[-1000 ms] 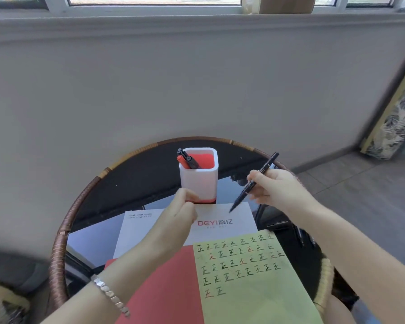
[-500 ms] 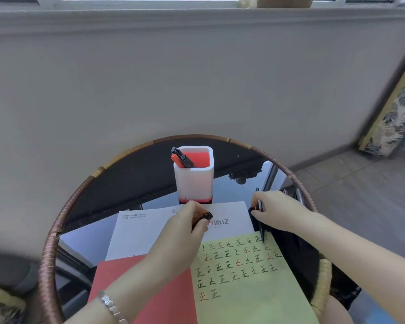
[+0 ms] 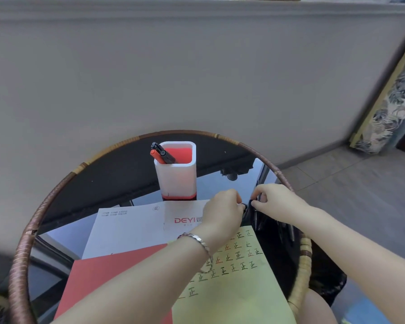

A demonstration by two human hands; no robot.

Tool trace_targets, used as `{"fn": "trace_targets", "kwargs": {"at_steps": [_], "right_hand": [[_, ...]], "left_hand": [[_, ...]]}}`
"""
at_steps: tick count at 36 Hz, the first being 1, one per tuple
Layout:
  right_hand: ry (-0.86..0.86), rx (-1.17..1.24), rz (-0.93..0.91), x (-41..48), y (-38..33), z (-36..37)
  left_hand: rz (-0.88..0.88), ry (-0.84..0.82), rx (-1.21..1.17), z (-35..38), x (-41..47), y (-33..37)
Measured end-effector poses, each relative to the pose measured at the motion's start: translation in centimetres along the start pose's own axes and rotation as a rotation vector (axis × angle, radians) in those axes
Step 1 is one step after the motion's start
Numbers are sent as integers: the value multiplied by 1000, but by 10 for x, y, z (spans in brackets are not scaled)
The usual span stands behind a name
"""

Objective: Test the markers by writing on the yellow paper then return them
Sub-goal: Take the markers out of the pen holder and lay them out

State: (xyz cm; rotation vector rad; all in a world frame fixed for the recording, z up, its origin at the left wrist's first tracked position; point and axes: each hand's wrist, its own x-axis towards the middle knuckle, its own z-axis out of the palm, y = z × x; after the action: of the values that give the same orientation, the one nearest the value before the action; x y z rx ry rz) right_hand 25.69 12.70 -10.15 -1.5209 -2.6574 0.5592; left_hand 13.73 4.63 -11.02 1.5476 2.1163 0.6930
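left hand [image 3: 222,212] curled shut, right hand [image 3: 275,201] pinching, fingers [image 3: 257,203] nearly meeting

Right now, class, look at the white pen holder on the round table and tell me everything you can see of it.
The white pen holder is a tall, rounded-square cup, seemingly plastic, with a red lining and a red band at its base. It stands upright on the dark glass table, behind the white sheet. An orange marker and black markers lean in its left corner. Neither hand touches it.

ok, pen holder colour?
The pen holder is white outside, red inside and at the base; seen in the head view.
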Motion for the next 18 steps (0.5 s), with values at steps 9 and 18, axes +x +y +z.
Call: {"fn": "trace_targets", "kwargs": {"at_steps": [9, 18], "right_hand": [[41, -6, -72, -7, -10, -11], [310, 214, -427, 0, -111, -35]], "left_hand": [[52, 32, -56, -12, -10, -9], [-20, 195, -156, -96, -54, -64]]}}
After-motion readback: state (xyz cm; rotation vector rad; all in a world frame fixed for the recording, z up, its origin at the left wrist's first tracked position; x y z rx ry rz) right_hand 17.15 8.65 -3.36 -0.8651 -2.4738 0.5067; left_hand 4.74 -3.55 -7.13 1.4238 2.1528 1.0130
